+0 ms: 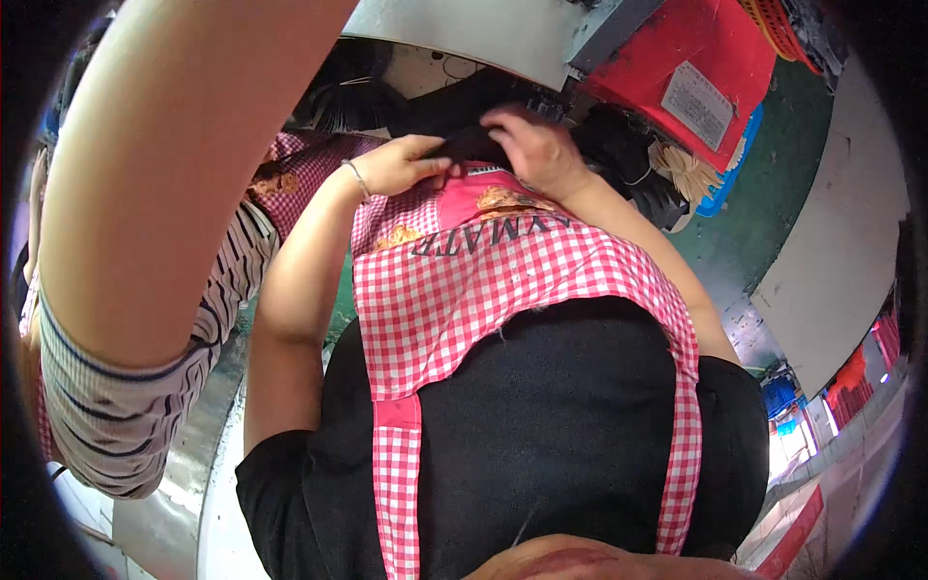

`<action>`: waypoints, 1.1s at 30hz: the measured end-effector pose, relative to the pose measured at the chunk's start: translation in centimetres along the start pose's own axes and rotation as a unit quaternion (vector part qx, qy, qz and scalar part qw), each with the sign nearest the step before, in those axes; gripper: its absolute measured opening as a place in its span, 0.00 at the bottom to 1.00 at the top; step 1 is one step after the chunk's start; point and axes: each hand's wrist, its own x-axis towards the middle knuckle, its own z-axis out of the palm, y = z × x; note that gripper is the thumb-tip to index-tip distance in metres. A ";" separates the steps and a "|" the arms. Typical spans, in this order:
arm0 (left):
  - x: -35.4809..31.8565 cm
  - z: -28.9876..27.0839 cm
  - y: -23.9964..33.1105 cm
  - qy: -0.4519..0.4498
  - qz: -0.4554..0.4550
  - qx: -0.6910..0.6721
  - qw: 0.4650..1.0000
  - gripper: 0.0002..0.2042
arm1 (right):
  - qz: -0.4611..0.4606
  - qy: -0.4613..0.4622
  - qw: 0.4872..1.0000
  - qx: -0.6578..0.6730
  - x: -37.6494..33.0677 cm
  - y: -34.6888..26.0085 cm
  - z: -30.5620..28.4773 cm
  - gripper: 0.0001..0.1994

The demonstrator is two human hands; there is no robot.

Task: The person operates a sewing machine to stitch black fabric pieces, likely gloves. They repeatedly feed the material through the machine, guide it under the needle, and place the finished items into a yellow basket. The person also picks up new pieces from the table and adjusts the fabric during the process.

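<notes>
Over my lap, a piece of black fabric [472, 145] lies between my two hands. My left hand [391, 167], with a bracelet at the wrist, has its thumb and fingers closed on the fabric's left side. My right hand [539, 155] is slightly blurred, its fingers bent over the fabric's right side. Beneath them spreads my red-and-white checked apron [503, 261]. Part of the fabric is hidden behind my fingers, and its exact shape cannot be made out.
At the left a co-worker's bare arm [174, 184] with a striped sleeve [126, 406] reaches across. A pale tabletop [464, 34] lies ahead. Bundled black pieces [350, 104] sit below it. On the right are a red panel [667, 72], beige strips [684, 172] and a blue tray [739, 169].
</notes>
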 end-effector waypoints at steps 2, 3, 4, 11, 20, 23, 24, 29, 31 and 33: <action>-1.3 0.0 0.2 0.079 -0.002 -0.164 0.983 0.12 | -0.055 0.079 0.983 -0.153 0.6 2.4 0.0 0.15; -1.6 -0.6 -0.2 0.100 0.025 -0.196 0.975 0.12 | -0.083 0.116 0.963 -0.228 1.2 3.7 0.1 0.18; -1.7 -1.0 0.2 0.135 0.046 -0.156 0.978 0.14 | -0.085 0.104 0.959 -0.249 1.7 5.0 0.4 0.20; 0.8 -3.9 -1.1 0.204 0.042 -0.096 0.973 0.17 | -0.176 0.001 0.890 -0.421 3.9 7.6 0.2 0.26; 6.0 -3.2 0.4 0.363 0.144 0.317 0.864 0.33 | -0.123 -0.062 0.383 -0.913 5.2 5.5 0.2 0.26; 7.4 -3.9 0.0 0.274 0.110 0.448 0.844 0.37 | -0.259 -0.075 -0.003 -0.963 5.0 6.2 -0.3 0.26; 8.3 -4.0 -0.7 0.285 0.124 0.490 0.814 0.40 | -0.288 -0.092 0.057 -0.951 5.0 6.4 -0.2 0.27; 8.3 -4.8 0.2 0.237 0.049 0.421 0.874 0.39 | -0.162 -0.093 0.716 -0.672 5.8 11.7 2.4 0.28; 8.4 -5.1 0.1 0.232 0.100 0.395 0.883 0.36 | -0.165 -0.085 0.665 -0.723 5.8 11.8 2.3 0.26; 8.2 -5.4 -1.3 0.230 0.158 0.360 0.890 0.32 | -0.239 -0.052 0.532 -0.811 5.7 7.6 1.4 0.21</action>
